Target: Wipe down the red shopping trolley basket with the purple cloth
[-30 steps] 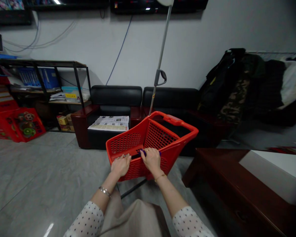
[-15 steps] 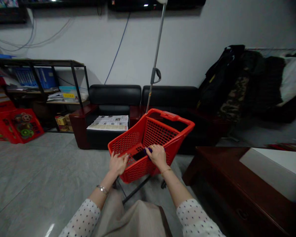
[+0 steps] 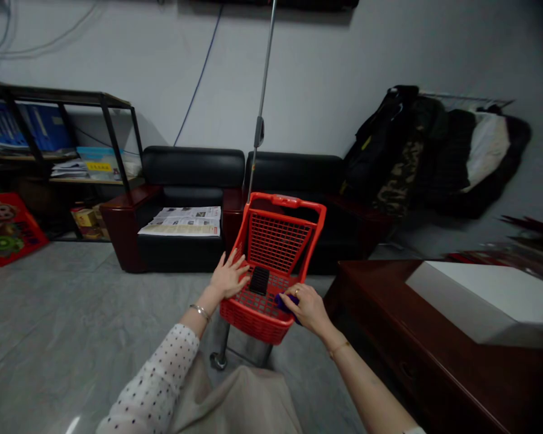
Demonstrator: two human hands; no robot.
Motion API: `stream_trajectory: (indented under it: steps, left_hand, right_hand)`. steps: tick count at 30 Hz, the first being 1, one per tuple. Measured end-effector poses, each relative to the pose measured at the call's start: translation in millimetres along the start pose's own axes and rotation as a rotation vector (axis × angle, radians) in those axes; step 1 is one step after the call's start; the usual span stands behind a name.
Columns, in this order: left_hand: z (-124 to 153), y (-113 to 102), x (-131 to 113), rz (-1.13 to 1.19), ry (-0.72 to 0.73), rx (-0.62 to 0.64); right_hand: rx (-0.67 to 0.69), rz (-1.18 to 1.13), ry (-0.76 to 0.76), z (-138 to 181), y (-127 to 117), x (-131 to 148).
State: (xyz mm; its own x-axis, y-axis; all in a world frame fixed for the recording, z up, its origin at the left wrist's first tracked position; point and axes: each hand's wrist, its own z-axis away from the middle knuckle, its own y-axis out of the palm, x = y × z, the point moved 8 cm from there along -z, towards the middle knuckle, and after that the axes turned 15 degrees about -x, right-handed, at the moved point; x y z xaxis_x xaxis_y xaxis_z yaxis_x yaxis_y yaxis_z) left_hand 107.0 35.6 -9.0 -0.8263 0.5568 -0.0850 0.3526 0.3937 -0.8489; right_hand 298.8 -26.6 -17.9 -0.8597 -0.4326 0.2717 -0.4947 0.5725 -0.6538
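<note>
A small red plastic shopping cart (image 3: 253, 329) stands in front of me, its basket facing me. My left hand (image 3: 227, 278) is open, fingers spread, touching the basket's left rim. At the front right corner, my right hand (image 3: 308, 307) is closed on a purple cloth (image 3: 283, 302) and presses it against the rim. A black ribbed rectangular object (image 3: 259, 281) lies on the basket floor between my hands. Part of the cloth is hidden under my right fingers.
A grey pole (image 3: 263, 90) rises behind the cart. Black sofas (image 3: 192, 172) stand against the wall, with newspapers (image 3: 183, 222) on one seat. To the right is a dark wooden table (image 3: 371, 280) bearing a white box (image 3: 484, 295). Coats (image 3: 452, 150) hang behind it; shelves (image 3: 113, 135) stand left.
The cart has turned so its basket faces me squarely. My left hand has moved from the front rim to the left side, fingers spreading. My right hand keeps the purple cloth, now at the right corner.
</note>
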Motion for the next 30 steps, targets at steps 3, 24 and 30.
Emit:
stream_trajectory:
  steps: [3, 24, 30]
  left_hand:
    - [-4.7, 24.6, 12.6, -0.032, 0.078, 0.173]
    - [5.1, 32.3, -83.5, -0.084, -0.153, 0.033]
    - [8.3, 52.6, -162.6, 0.064, -0.210, 0.050]
  right_hand:
    - [0.034, 0.042, 0.016, -8.6, -9.1, -14.9]
    - [-0.309, 0.371, 0.150, 37.7, -55.5, -45.0]
    - [-0.166, 0.468, 0.383, 29.9, -60.4, -92.3]
